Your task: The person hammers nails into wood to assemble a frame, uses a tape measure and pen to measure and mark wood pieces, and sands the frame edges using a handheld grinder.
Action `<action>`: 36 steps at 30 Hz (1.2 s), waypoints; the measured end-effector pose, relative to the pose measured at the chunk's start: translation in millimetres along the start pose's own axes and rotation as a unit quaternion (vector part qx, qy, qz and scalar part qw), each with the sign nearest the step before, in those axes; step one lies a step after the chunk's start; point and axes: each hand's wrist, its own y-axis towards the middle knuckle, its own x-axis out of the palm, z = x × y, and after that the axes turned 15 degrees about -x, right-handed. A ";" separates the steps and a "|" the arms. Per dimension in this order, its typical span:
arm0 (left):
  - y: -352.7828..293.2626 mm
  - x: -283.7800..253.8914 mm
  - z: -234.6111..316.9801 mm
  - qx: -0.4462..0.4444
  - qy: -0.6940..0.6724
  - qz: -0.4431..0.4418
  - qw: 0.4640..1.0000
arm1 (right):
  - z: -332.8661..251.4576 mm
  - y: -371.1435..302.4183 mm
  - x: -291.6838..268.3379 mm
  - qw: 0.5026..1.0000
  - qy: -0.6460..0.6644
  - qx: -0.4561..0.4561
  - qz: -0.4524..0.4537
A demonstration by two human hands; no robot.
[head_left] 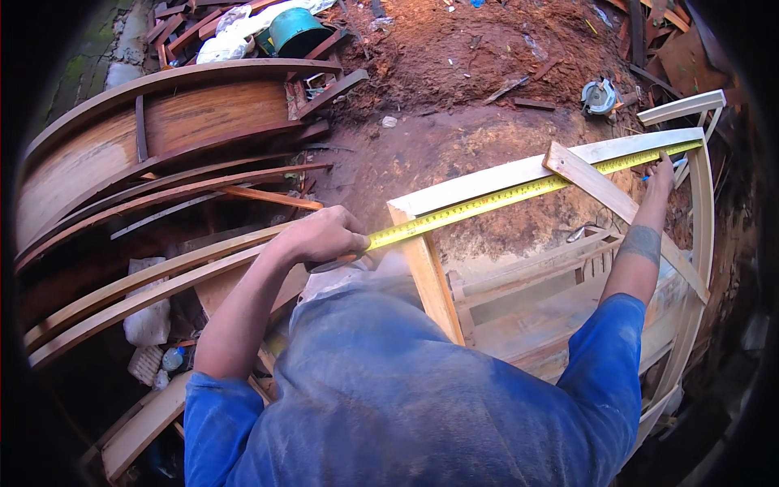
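My left hand point(329, 234) grips the flat yellow measuring tape point(503, 197), my right hand point(661, 172), grip unclear, apparently steadying it along the far edge of the pale wooden frame point(487, 178).

We see a long yellow tape-measure blade point(487, 198) with a smooth, slightly glossy face. The pale angular wooden frame point(436, 288) looks planed, smooth and matt, as does the narrow pale wooden board point(596, 185). The blue cloth shirt point(406, 390) is matt and dusty. We find the round green bucket point(297, 34) plastic-looking, and the reddish-brown earth ground point(446, 73) rough and crumbly.
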 end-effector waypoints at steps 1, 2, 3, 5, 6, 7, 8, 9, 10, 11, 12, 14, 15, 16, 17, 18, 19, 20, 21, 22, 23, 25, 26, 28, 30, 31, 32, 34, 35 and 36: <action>-0.1 1.0 -0.8 0.002 -0.001 0.002 1.000 | -4.0 -11.4 5.6 1.000 0.019 -0.003 -0.018; 0.0 0.6 -0.8 0.010 0.002 0.004 1.000 | -6.0 -12.5 2.1 1.000 0.018 -0.003 -0.017; 0.7 1.0 -2.0 0.009 0.002 0.004 1.000 | -7.1 -13.9 0.0 0.999 0.033 -0.008 -0.026; 2.9 2.4 -4.0 0.012 -0.002 0.007 1.000 | -9.8 -17.2 -2.1 0.998 0.049 -0.017 -0.037; 2.8 1.4 -3.3 0.012 -0.002 0.007 1.000 | -5.6 -10.2 -4.1 0.998 0.048 -0.017 -0.036; 1.8 -0.7 -1.6 0.010 0.002 0.006 1.000 | -1.2 -2.4 -5.9 0.998 0.042 -0.014 -0.042; 1.1 -2.0 0.3 0.010 0.006 0.003 1.000 | 3.4 8.2 -10.6 0.998 0.035 -0.013 -0.047; 0.2 -3.2 2.2 0.010 0.005 0.002 1.000 | 6.9 15.5 -12.4 0.998 0.033 -0.013 -0.047; -0.8 -4.7 4.3 0.004 0.010 -0.001 1.000 | 10.1 22.7 -14.4 0.998 0.033 -0.011 -0.050; -0.9 -4.8 4.3 -0.004 0.014 -0.004 1.000 | 12.8 26.0 -13.9 0.998 0.033 -0.008 -0.055; 2.5 -3.2 1.4 -0.005 0.012 -0.006 1.000 | 14.0 30.0 -13.9 0.998 0.031 -0.007 -0.056; 10.4 0.2 -5.0 0.021 -0.011 -0.004 1.000 | 14.0 34.9 -13.2 0.997 0.019 -0.010 -0.068; 11.8 -0.6 -5.4 0.021 -0.012 -0.006 1.000 | 14.2 34.8 -12.9 0.997 0.017 -0.010 -0.069; 12.0 -2.7 -4.3 0.019 -0.004 -0.018 1.000 | 13.9 34.5 -13.9 0.997 0.017 -0.007 -0.077; 11.8 -5.0 -3.1 0.017 0.004 -0.030 0.999 | 12.3 31.6 -12.5 0.996 0.017 -0.004 -0.086; 11.6 -7.0 -2.1 0.016 0.003 -0.031 0.999 | 10.6 28.3 -11.9 0.996 0.016 -0.003 -0.087; 11.3 -8.8 -1.1 0.020 0.002 -0.038 0.999 | 9.1 24.6 -11.8 0.996 0.024 -0.003 -0.089; 11.0 -9.7 -1.0 0.023 0.002 -0.045 0.999 | 6.8 19.4 -10.6 0.995 0.032 -0.003 -0.092; 11.8 -9.6 -2.0 0.021 0.001 -0.045 0.999 | 4.0 14.6 -7.7 0.996 0.031 0.009 -0.089; 12.9 -8.9 -3.5 0.018 -0.004 -0.048 0.999 | 1.4 9.5 -5.2 0.995 0.031 0.010 -0.091; 15.1 -8.7 -3.7 0.018 -0.007 -0.052 0.998 | 0.0 9.4 -8.2 0.994 0.037 0.006 -0.104; 14.8 -9.9 -3.1 0.022 -0.007 -0.059 0.998 | -1.9 8.6 -12.3 0.992 0.042 0.002 -0.117; 14.3 -11.1 -2.2 0.024 -0.008 -0.062 0.998 | -2.8 7.4 -12.6 0.993 0.040 0.003 -0.109; 14.8 -12.6 -0.2 0.022 -0.005 -0.068 0.997 | -5.3 5.2 -14.0 0.994 0.037 0.003 -0.099; 16.2 -12.2 -1.0 0.016 -0.003 -0.072 0.997 | -10.7 -4.2 -10.3 0.996 0.027 0.000 -0.084; 18.7 -10.2 -3.5 0.018 -0.009 -0.070 0.997 | -13.0 -8.9 -7.1 0.996 0.027 0.001 -0.085; 19.9 -9.4 -4.4 0.021 -0.015 -0.068 0.997 | -16.5 -14.7 -3.6 0.997 0.031 0.006 -0.065; 18.0 -9.1 -2.8 0.018 -0.015 -0.064 0.998 | -19.6 -20.6 1.6 0.998 0.036 0.012 -0.047; 16.8 -9.7 -1.8 0.018 -0.013 -0.062 0.998 | -17.8 -16.9 -0.1 0.998 0.039 0.008 -0.053; 15.7 -10.1 -1.0 0.019 -0.012 -0.061 0.998 | -15.5 -13.5 -1.2 0.997 0.042 0.004 -0.060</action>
